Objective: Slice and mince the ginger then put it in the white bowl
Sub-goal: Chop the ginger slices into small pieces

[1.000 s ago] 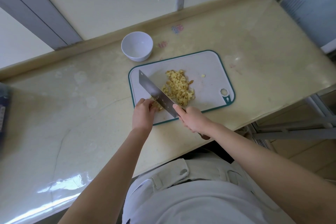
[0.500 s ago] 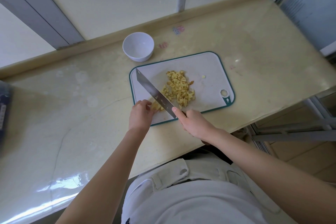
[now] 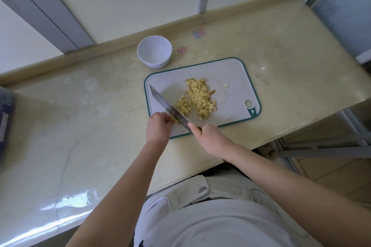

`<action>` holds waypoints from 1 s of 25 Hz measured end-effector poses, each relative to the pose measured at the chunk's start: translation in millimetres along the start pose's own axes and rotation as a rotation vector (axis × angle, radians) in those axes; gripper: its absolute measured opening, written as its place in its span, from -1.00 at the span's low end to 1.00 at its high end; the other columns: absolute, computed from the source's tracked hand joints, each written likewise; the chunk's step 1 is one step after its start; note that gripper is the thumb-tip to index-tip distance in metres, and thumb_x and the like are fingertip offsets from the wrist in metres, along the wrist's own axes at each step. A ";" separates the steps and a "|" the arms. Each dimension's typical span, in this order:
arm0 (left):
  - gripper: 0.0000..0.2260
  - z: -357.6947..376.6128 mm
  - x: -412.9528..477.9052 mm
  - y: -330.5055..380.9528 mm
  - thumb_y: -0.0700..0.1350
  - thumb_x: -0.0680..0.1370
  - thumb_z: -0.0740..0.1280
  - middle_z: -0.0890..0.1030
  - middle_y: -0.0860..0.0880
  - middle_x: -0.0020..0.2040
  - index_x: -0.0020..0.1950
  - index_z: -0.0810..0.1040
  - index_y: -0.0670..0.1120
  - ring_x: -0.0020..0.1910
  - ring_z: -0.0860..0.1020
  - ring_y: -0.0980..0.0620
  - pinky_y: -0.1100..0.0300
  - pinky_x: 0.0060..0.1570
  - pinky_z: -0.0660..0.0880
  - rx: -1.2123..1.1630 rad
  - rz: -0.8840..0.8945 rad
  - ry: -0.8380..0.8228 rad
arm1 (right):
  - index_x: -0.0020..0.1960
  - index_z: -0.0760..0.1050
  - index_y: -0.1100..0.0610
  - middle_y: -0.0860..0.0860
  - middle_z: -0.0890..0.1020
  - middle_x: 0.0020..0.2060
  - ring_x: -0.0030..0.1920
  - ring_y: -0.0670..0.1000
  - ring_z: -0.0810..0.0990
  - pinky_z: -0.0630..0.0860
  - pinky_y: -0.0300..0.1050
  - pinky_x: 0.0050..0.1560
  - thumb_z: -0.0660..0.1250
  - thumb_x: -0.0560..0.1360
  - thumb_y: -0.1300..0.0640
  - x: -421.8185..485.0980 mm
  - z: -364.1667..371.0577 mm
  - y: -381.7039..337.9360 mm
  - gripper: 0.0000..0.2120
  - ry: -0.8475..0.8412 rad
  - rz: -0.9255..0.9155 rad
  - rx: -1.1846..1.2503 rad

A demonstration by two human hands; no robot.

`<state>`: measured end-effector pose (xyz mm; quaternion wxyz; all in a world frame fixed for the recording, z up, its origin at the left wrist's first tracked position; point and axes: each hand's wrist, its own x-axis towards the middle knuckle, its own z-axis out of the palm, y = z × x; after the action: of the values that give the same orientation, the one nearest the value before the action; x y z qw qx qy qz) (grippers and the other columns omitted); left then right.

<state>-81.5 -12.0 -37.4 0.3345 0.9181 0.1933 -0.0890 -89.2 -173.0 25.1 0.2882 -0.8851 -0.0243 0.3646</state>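
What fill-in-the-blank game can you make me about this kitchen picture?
The right hand grips the ____.
The chopped ginger lies on the ____.
The round bowl is coloured ____.
Missing words: knife, cutting board, white.

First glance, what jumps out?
A pile of chopped yellow ginger sits on the white, teal-edged cutting board. The right hand grips a steel knife angled across its left side, the left hand pinching ginger beside the blade. An empty white bowl stands behind the board.
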 end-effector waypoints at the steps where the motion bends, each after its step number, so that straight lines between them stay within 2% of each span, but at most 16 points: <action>1: -0.92 -0.7 -0.1 0.8 -0.26 0.48 0.36 0.62 -0.15 -0.16 -0.11 0.64 -0.24 -0.17 0.56 -0.13 0.07 -0.13 0.53 -0.003 -0.004 -0.002 | -0.44 0.13 0.13 0.05 0.25 -0.49 -0.49 0.01 0.22 0.21 -0.15 -0.44 -0.06 0.63 -0.17 1.0 0.9 -0.4 -0.44 0.003 0.009 -0.011; 3: -0.92 -1.2 -1.2 1.9 -0.27 0.48 0.35 0.62 -0.16 -0.16 -0.11 0.64 -0.25 -0.17 0.57 -0.13 0.08 -0.13 0.52 -0.015 -0.009 -0.001 | -0.43 0.16 0.14 0.05 0.28 -0.48 -0.49 0.00 0.24 0.21 -0.17 -0.46 -0.06 0.63 -0.17 2.8 4.6 -0.8 -0.44 -0.002 0.004 -0.020; 6: -0.90 -1.3 -3.2 2.8 -0.28 0.48 0.35 0.64 -0.15 -0.12 -0.07 0.65 -0.23 -0.14 0.58 -0.12 0.13 -0.11 0.50 -0.037 -0.009 0.008 | -0.37 0.24 0.10 0.06 0.38 -0.42 -0.41 0.00 0.35 0.31 -0.15 -0.36 -0.06 0.61 -0.19 4.3 9.5 -0.8 -0.49 -0.022 -0.039 -0.005; 10: -0.89 -0.7 -3.9 1.9 -0.26 0.48 0.35 0.64 -0.15 -0.09 -0.05 0.66 -0.21 -0.12 0.58 -0.12 0.10 -0.11 0.51 -0.030 -0.024 0.022 | -0.36 0.25 0.09 0.06 0.41 -0.39 -0.38 0.02 0.38 0.36 -0.12 -0.31 -0.05 0.61 -0.20 8.1 12.6 -3.7 -0.51 -0.017 -0.045 0.023; 13: -0.88 1.1 -4.5 1.9 -0.25 0.48 0.35 0.64 -0.12 -0.08 -0.05 0.67 -0.18 -0.10 0.58 -0.12 0.12 -0.15 0.49 -0.016 -0.027 0.014 | -0.35 0.26 0.09 0.11 0.45 -0.34 -0.26 0.11 0.46 0.43 -0.03 -0.14 -0.04 0.60 -0.21 9.8 19.0 -4.0 -0.51 -0.006 -0.044 0.009; 15: -0.87 -0.1 -5.1 1.6 -0.25 0.49 0.34 0.63 -0.12 -0.06 -0.02 0.66 -0.17 -0.08 0.58 -0.11 0.16 -0.15 0.45 -0.002 -0.022 0.021 | -0.38 0.25 0.10 0.10 0.43 -0.38 -0.33 0.10 0.43 0.41 -0.04 -0.18 -0.04 0.60 -0.21 11.4 18.4 -4.2 -0.49 -0.001 -0.042 0.018; 17: -0.87 1.3 -6.7 0.1 -0.25 0.49 0.34 0.61 -0.13 -0.05 -0.02 0.65 -0.20 -0.08 0.56 -0.11 0.15 -0.13 0.45 -0.008 0.001 0.040 | -0.44 0.17 0.14 0.06 0.32 -0.49 -0.47 0.03 0.31 0.32 -0.10 -0.33 -0.03 0.61 -0.20 15.0 10.7 -2.7 -0.43 0.025 -0.022 0.025; 19: -0.89 1.8 -10.2 0.4 -0.26 0.50 0.33 0.58 -0.15 -0.06 -0.03 0.63 -0.22 -0.10 0.54 -0.10 0.16 -0.12 0.44 -0.011 0.024 0.045 | -0.45 0.10 0.13 0.04 0.22 -0.53 -0.53 0.00 0.21 0.22 -0.12 -0.43 -0.04 0.62 -0.19 17.1 4.3 -3.0 -0.43 0.032 -0.011 0.048; 25: -0.92 3.5 -9.6 -1.4 -0.19 0.48 0.40 0.58 -0.13 -0.15 -0.12 0.57 -0.21 -0.17 0.54 -0.10 0.09 -0.14 0.49 -0.044 0.011 0.042 | -0.46 0.10 0.13 0.03 0.22 -0.55 -0.54 0.00 0.21 0.20 -0.12 -0.45 -0.02 0.62 -0.19 12.1 5.1 -0.6 -0.42 0.076 -0.042 0.052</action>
<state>-91.0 -16.1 -38.0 0.3508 0.9133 0.1969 -0.0636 -83.6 -166.9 14.8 0.3192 -0.8899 -0.0224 0.3251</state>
